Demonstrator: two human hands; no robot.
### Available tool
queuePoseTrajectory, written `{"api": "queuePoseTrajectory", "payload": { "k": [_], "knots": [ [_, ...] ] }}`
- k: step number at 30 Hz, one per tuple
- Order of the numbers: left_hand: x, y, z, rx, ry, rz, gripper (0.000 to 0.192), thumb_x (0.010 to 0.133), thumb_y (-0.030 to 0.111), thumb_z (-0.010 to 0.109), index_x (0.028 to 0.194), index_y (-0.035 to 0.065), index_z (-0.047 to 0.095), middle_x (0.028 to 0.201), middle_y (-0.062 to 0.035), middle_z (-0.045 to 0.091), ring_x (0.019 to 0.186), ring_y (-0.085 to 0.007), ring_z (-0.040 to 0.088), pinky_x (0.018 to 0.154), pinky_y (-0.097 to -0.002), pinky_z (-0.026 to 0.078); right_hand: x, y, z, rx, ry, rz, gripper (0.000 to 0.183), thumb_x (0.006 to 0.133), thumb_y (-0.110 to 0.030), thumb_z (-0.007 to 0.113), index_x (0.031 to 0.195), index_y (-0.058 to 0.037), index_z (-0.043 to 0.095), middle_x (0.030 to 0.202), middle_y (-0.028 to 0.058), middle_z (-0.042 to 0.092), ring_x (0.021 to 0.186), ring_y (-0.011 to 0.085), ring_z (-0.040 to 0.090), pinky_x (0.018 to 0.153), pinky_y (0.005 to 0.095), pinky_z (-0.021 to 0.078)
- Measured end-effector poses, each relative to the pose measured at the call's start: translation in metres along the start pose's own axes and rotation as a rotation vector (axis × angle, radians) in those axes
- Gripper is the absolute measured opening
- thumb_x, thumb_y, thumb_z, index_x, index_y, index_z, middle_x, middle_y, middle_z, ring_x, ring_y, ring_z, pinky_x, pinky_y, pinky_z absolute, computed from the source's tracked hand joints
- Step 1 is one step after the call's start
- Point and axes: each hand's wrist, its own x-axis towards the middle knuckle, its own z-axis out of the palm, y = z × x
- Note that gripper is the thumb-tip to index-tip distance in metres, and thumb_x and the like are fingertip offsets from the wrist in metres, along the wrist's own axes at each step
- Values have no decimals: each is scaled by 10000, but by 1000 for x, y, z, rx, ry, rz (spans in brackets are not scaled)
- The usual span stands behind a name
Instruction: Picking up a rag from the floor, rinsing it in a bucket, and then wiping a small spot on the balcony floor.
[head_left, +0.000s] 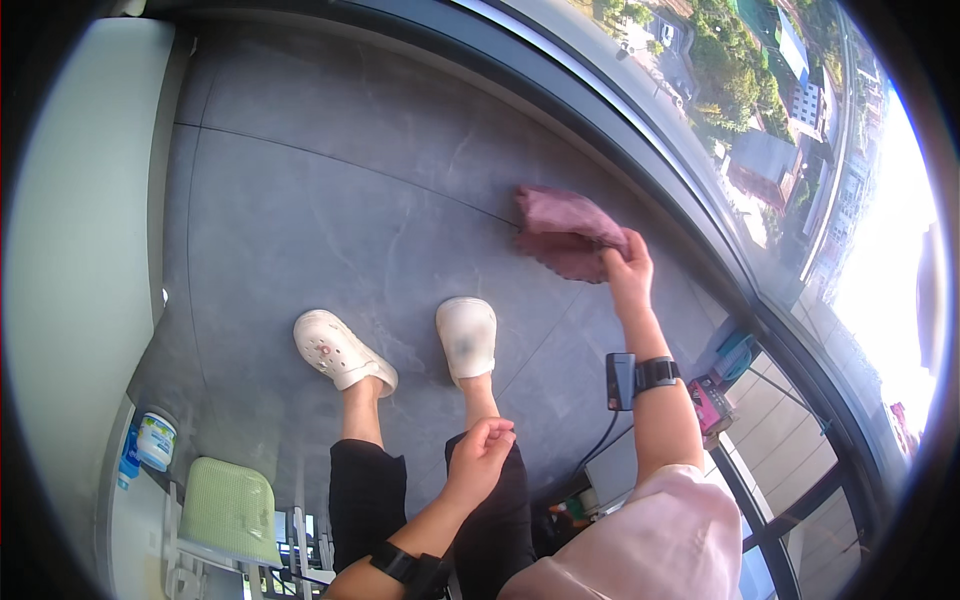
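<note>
My right hand (632, 274) is reaching out to the right, shut on one end of a mauve cloth (562, 232). The cloth hangs loosely in folds above the grey tiled floor (315, 210), close to the window side. Before my legs, my left hand (480, 457) has its fingers loosely curled together, with no object visible in it. My feet stand on the floor in white clogs: a left one (337, 345) with a small charm and a right one (466, 337) with a dark smudge on top.
A dark window frame (645, 124) curves along the right, with glass beyond it. At left stands a pale panel (90, 187). Lower left are a green mesh-topped chair (229, 510) and a white tub (156, 442). A pink box (711, 405) sits by the right frame.
</note>
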Motion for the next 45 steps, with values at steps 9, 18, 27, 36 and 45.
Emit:
{"api": "queuePoseTrajectory", "payload": {
  "k": [9, 18, 27, 36, 45],
  "knots": [
    [4, -10, 9, -25, -21, 33, 159, 843, 141, 563, 946, 19, 564, 807, -51, 598, 734, -108, 568, 706, -239, 455, 97, 96, -71, 300, 252, 753, 445, 761, -154, 518, 1193, -226, 440, 920, 45, 555, 685, 183, 544, 467, 346, 406],
    [3, -14, 3, -27, 37, 27, 148, 842, 129, 565, 941, 20, 569, 804, -49, 594, 734, -97, 564, 695, -228, 456, 15, -4, 126, -641, -205, -146, 500, 723, -168, 515, 1221, -199, 488, 1055, 122, 531, 1014, 277, 498, 823, 398, 438],
    [8, -14, 8, -10, 39, 46, 161, 839, 131, 566, 956, 21, 563, 821, -60, 601, 756, -111, 574, 706, -233, 459, -23, -67, 164, -76, -722, 126, 444, 757, -108, 479, 1200, -104, 518, 934, 130, 620, 817, 204, 594, 722, 297, 469],
    [0, -13, 9, -47, 7, 52, 174, 849, 146, 551, 983, 36, 555, 860, -62, 605, 779, -125, 586, 731, -255, 468, 55, -59, 65, -240, -278, -17, 524, 773, -187, 561, 1274, -106, 430, 959, 89, 616, 797, 168, 595, 685, 264, 474],
    [-6, -1, 10, -18, 30, 96, 181, 855, 157, 546, 972, 19, 546, 861, -75, 607, 774, -134, 589, 721, -249, 468, -40, -47, 239, -674, -405, -417, 544, 775, -232, 552, 1281, -164, 365, 984, 202, 576, 898, 374, 542, 750, 440, 438]
  ]
}}
